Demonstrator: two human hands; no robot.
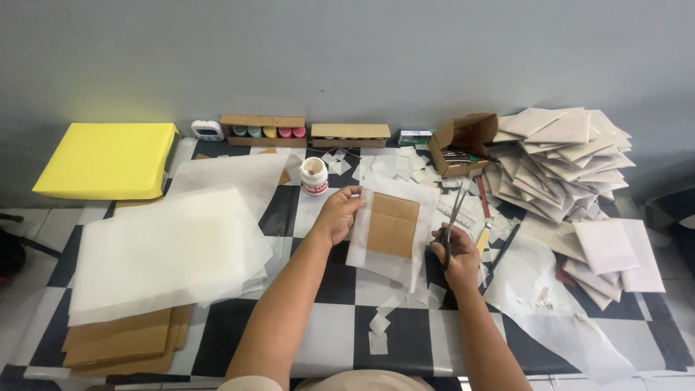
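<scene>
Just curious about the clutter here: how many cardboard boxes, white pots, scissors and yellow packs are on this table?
Cardboard boxes: 3
White pot: 1
Scissors: 1, held in the right hand
Yellow pack: 1
Total: 6

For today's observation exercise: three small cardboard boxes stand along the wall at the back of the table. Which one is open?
The rightmost cardboard box, beside the heap of white envelopes: its flap stands up and tools show inside. The other two boxes lie flat and low.
</scene>
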